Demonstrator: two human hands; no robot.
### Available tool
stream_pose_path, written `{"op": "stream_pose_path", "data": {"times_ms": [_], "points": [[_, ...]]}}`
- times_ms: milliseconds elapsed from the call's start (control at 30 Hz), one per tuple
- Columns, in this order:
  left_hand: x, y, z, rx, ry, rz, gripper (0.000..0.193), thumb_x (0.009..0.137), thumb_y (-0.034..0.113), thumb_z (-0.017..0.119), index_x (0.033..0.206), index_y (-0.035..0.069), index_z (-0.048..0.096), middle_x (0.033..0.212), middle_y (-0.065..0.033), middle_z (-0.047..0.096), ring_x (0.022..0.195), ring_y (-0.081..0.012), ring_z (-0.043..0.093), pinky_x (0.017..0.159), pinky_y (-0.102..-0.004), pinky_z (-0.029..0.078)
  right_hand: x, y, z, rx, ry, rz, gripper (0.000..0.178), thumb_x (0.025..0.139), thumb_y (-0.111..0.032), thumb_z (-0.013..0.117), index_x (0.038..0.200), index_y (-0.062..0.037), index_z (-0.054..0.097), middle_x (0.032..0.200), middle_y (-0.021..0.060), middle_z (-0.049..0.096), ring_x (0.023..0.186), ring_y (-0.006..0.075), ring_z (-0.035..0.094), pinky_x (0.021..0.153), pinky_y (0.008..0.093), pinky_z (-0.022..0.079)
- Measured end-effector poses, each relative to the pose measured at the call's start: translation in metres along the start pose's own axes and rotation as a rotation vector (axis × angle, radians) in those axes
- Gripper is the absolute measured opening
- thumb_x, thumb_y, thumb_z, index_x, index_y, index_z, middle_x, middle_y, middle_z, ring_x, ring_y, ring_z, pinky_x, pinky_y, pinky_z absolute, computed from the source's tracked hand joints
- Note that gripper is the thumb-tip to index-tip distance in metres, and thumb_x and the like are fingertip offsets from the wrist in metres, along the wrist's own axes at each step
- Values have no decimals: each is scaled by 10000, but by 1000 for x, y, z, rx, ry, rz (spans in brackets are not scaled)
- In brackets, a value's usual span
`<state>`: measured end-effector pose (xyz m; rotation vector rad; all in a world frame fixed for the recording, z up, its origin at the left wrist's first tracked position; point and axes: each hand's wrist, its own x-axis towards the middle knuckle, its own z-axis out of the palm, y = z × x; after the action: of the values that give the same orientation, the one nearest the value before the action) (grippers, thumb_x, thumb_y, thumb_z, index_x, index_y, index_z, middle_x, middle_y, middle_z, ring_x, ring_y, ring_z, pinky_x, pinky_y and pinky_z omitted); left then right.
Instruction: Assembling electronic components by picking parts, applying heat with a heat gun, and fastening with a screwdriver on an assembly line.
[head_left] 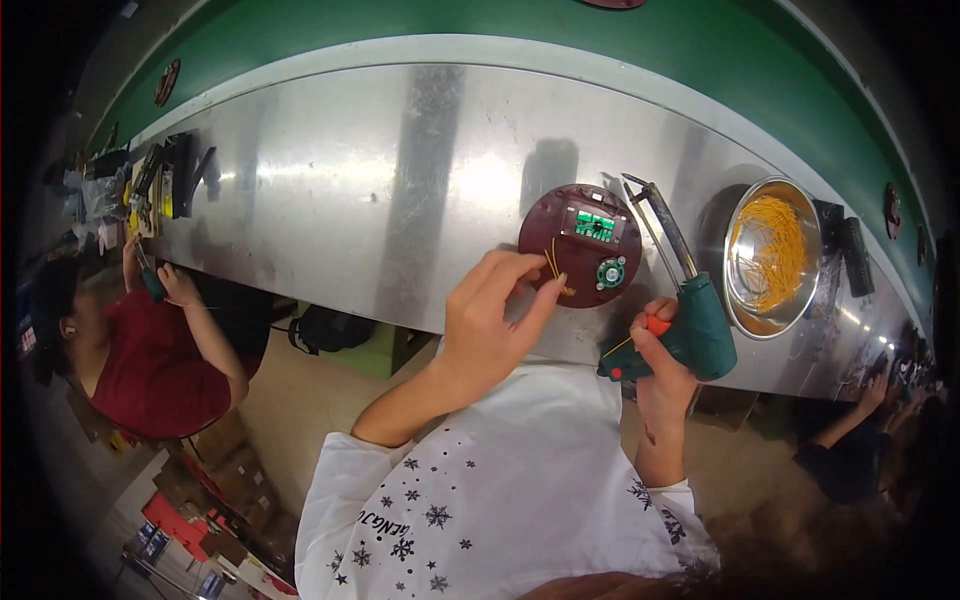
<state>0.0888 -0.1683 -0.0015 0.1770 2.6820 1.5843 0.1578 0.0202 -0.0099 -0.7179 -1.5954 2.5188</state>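
A dark red round plate lies on the metal bench in front of me. It bears a green circuit board and a small round green-rimmed part. At its lower left edge my left hand pinches thin yellow wires between thumb and fingers; the exact grip is partly hidden. My right hand is wrapped round the handle of a green soldering gun with an orange trigger. The gun's long metal tip points away from me, just right of the plate and apart from it.
A steel bowl of yellow wires stands right of the gun, with black parts beyond. A green conveyor belt runs along the bench's far side. Co-workers sit at left, in a red shirt, and at far right.
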Motion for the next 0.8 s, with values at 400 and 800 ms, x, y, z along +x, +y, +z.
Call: {"op": "stream_pose_path", "data": {"times_ms": [400, 800], "points": [[-4, 1, 7, -181, -228, 93, 116, 809, -43, 690, 922, -16, 685, 806, -90, 664, 564, -148, 573, 497, -264, 444, -1, 1, 4, 21, 24, 55, 420, 728, 157, 630, 1099, -16, 534, 1053, 108, 523, 920, 183, 562, 847, 305, 475], [-17, -5, -5, -79, -347, 271, 160, 792, -31, 696, 951, -19, 696, 818, -105, 655, 644, -227, 614, 549, -309, 477, 6, 9, 24, -112, -126, 9, 335, 783, 118, 680, 1077, 0, 572, 1015, 98, 599, 885, 157, 612, 791, 304, 518]]}}
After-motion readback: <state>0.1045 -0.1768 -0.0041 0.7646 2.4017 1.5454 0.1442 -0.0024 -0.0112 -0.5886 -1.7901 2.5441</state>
